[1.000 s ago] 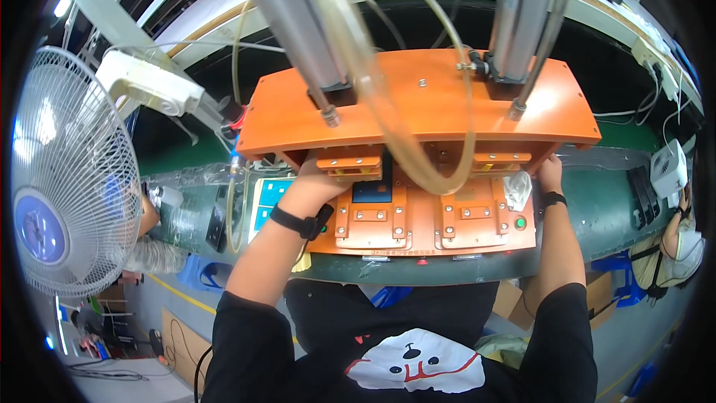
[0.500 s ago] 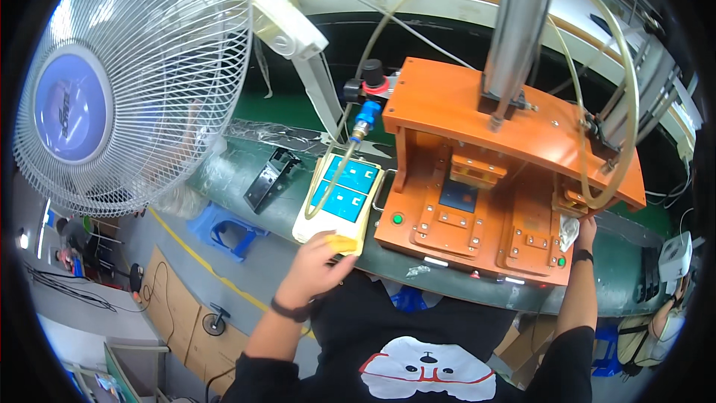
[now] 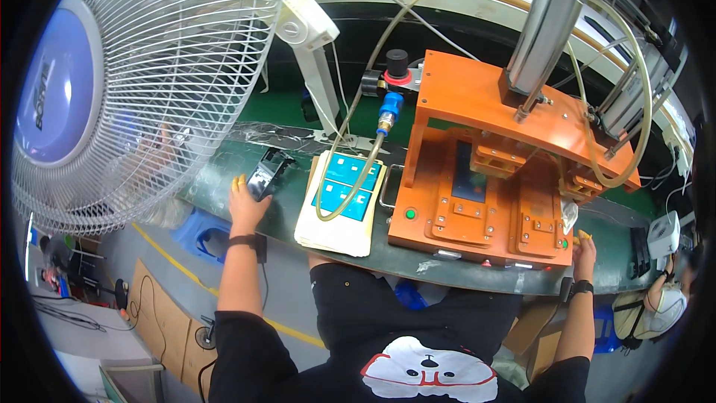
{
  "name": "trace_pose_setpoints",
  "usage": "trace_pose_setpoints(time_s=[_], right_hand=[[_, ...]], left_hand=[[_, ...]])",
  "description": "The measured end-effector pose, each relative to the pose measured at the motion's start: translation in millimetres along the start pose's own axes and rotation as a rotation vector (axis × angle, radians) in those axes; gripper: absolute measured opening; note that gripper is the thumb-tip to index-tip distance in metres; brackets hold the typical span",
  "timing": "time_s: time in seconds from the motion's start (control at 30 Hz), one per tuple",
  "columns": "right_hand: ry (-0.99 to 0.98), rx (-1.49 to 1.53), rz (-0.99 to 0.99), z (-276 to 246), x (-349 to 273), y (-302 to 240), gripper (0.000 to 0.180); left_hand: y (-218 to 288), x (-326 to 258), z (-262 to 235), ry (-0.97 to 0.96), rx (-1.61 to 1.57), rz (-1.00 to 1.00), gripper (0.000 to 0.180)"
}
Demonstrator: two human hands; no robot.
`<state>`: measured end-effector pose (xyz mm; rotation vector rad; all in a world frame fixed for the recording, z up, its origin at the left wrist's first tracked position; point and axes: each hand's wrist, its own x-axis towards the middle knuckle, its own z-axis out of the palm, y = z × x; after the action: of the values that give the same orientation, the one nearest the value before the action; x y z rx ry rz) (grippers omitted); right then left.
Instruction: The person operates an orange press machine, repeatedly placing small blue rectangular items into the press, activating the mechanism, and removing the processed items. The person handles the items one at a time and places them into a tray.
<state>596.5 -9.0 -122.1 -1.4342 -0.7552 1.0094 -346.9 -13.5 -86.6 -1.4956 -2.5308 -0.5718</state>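
My left hand (image 3: 247, 205), with yellow covers on its fingertips, is at the near end of a black rectangular part (image 3: 270, 172) lying on the green bench. Its fingers and thumb sit on either side of that end, closed around it. By the right side of the orange press (image 3: 447, 250), near a green button (image 3: 564, 243), is my right hand (image 3: 585, 254). Its fingers are loosely bent and apart, tips covered in yellow, with nothing visible in them. A dark panel (image 3: 468, 172) lies in the press's left station.
Blue-green sheets (image 3: 349, 183) lie on a cream stack (image 3: 335, 239) left of the press, with an air hose (image 3: 371, 164) looping over them. A large fan (image 3: 171, 67) takes up the left side. Black pieces (image 3: 639, 252) and a white device (image 3: 662, 237) sit at the right.
My left hand has moved left from the cream stack to the black part. The right hand is lower beside the press. More of the dark panel shows, and the view has shifted.
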Motion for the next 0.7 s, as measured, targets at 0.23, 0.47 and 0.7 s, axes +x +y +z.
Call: trace_pose_setpoints(time_s=[0.23,0.47,0.7], right_hand=[[0.143,-0.153,0.042,-16,-42,17,0.027],[0.099,-0.319,-0.095,9,6,8,0.024],[0.169,-1.004,-0.538,46,58,-26,0.039]], left_hand=[[10,0,9,-0.148,-0.062,-0.042,0.095],[-7,-40,32,-0.112,-0.469,0.068,0.073],[78,-112,-48,0.131,-0.526,0.06,0.036]])
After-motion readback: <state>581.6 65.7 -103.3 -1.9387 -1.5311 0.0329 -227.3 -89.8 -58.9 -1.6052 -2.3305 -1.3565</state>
